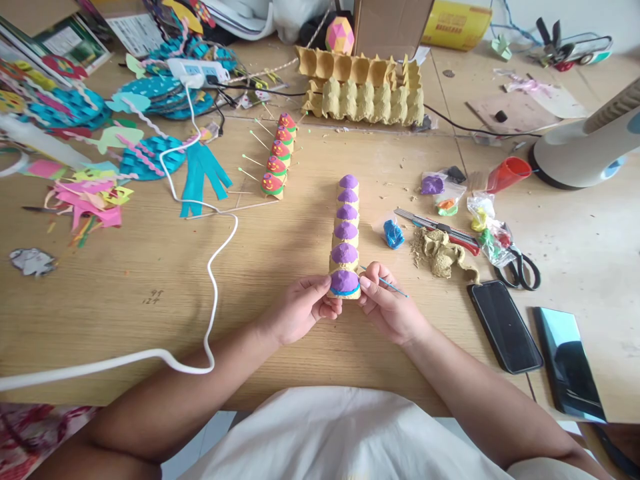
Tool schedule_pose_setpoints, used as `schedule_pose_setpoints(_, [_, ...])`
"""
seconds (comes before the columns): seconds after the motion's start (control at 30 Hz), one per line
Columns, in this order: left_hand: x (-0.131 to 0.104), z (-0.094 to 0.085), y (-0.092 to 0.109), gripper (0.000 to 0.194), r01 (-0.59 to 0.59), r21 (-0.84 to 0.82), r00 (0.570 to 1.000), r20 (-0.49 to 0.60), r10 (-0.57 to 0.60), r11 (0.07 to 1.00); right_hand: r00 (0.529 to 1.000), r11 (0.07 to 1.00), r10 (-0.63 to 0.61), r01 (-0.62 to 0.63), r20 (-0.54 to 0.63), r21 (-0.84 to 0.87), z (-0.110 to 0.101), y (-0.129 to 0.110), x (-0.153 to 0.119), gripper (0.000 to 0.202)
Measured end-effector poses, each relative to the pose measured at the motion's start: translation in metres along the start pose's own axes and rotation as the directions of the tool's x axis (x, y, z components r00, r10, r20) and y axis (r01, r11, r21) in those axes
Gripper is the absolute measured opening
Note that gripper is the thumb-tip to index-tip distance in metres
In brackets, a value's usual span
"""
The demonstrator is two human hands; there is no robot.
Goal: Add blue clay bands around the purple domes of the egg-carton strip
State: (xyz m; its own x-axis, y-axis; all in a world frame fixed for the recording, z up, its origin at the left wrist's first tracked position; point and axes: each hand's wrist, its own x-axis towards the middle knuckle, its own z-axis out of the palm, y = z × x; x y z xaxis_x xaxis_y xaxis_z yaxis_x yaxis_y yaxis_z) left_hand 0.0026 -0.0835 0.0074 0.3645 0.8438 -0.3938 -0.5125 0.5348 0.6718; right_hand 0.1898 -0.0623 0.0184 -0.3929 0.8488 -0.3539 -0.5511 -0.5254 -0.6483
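A strip of egg carton (346, 231) with several cups capped in purple clay stands lengthwise in front of me. Its nearest cup has a blue clay band (345, 292) along the lower edge. My left hand (305, 303) pinches that cup from the left, thumb on its side. On the right, my right hand (389, 303) grips the same cup between thumb and fingers. A thin blue strand (395, 287) trails from the right fingers; whether it joins the band is hidden. A lump of blue clay in plastic (393, 234) lies to the right.
A finished-looking red and green carton caterpillar (277, 163) with pins stands back left. Egg cartons (373, 100) lie behind. A utility knife (440, 230), scissors (520, 270), torn carton scraps (440, 253) and a phone (505, 327) are right. A white cable (213, 287) crosses the left.
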Motion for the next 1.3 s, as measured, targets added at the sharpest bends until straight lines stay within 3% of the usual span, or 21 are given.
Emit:
schedule_pose_setpoints(0.5, [0.0008,0.0007,0.0004,0.042,0.013,-0.005,1.000,-0.016,-0.013,1.000,1.000,1.000,0.020,-0.020,-0.018,0.015,0.0000,-0.0008,0.0001,0.042])
schedule_pose_setpoints(0.83, [0.0032,0.0020,0.0034,0.043,0.018,-0.033,0.997,-0.077,-0.021,0.999,0.993,0.978,-0.097,0.108,0.072,-0.177,-0.0005,0.0012,-0.0024,0.040])
schedule_pose_setpoints(1.3, [0.0022,0.0029,0.0035,0.044,0.022,-0.008,0.998,-0.052,-0.022,1.000,0.994,0.971,-0.100,0.108,0.047,-0.213,0.0002,0.0023,-0.0019,0.044])
